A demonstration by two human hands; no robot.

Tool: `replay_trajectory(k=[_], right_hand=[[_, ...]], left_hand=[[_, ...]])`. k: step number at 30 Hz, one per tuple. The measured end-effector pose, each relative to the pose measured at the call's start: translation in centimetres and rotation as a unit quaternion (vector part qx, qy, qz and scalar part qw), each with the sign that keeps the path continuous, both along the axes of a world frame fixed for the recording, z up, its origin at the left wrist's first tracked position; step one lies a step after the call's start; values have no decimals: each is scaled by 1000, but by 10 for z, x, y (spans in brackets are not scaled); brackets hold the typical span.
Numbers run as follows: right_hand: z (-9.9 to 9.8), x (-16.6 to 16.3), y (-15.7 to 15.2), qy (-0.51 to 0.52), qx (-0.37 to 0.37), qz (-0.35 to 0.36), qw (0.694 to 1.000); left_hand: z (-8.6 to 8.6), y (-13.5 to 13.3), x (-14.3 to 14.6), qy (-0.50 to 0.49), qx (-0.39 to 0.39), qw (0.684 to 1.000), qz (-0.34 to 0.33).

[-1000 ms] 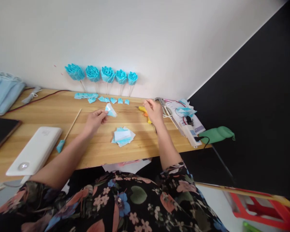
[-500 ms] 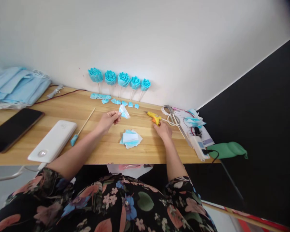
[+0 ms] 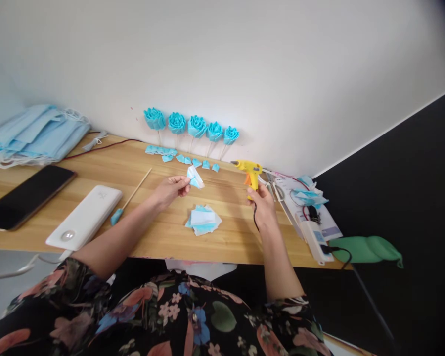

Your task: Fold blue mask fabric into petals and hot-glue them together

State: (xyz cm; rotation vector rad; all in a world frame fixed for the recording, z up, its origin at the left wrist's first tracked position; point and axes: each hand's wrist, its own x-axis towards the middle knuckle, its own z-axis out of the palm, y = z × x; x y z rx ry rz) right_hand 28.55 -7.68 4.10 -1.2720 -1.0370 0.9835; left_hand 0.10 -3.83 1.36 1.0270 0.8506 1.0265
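Pinched in my left hand [image 3: 173, 190] is a small folded piece of white and blue mask fabric [image 3: 195, 177]. My right hand [image 3: 262, 205] is closed around the handle of a yellow glue gun [image 3: 250, 169], held above the table with its nozzle toward the left. Between my forearms lies a small stack of cut blue and white fabric pieces [image 3: 203, 219]. A wooden stick with a blue tip [image 3: 132, 195] rests left of my left hand. Several blue fabric roses [image 3: 197, 127] on thin stems lean against the wall, with small blue petals [image 3: 196, 163] in front of them.
A pile of blue face masks [image 3: 37, 132] is at the far left, behind a black phone [image 3: 25, 198] and a white power bank [image 3: 84, 217]. Scissors [image 3: 276, 190], papers [image 3: 328, 217], a power strip [image 3: 316, 242] and a green pouch [image 3: 367, 248] are on the right.
My right hand has taken hold of the glue gun and raised it off the table. My left hand keeps the fabric piece at nearly the same spot. The view has shifted slightly.
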Motion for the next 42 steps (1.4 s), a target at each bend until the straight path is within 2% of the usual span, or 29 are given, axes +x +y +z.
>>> replay_trajectory(k=[4, 7, 13, 18, 23, 42], right_hand=[[8, -9, -2, 147, -69, 134, 978], [13, -18, 4, 173, -84, 190, 963], [20, -30, 25, 63, -17, 198, 978], [-6, -38, 24, 78, -20, 250, 965], [-21, -38, 17, 25, -18, 290, 956], [-20, -36, 20, -38, -32, 285, 957]], left_hand=[[0, 1, 0, -4, -17, 1000, -6], [-2, 2, 0, -9, -27, 999, -16], [-4, 4, -2, -3, -27, 999, -30], [-5, 4, -4, 36, -18, 998, -41], [-1, 2, -3, 82, -15, 996, -45], [0, 2, -1, 107, -26, 993, -36]])
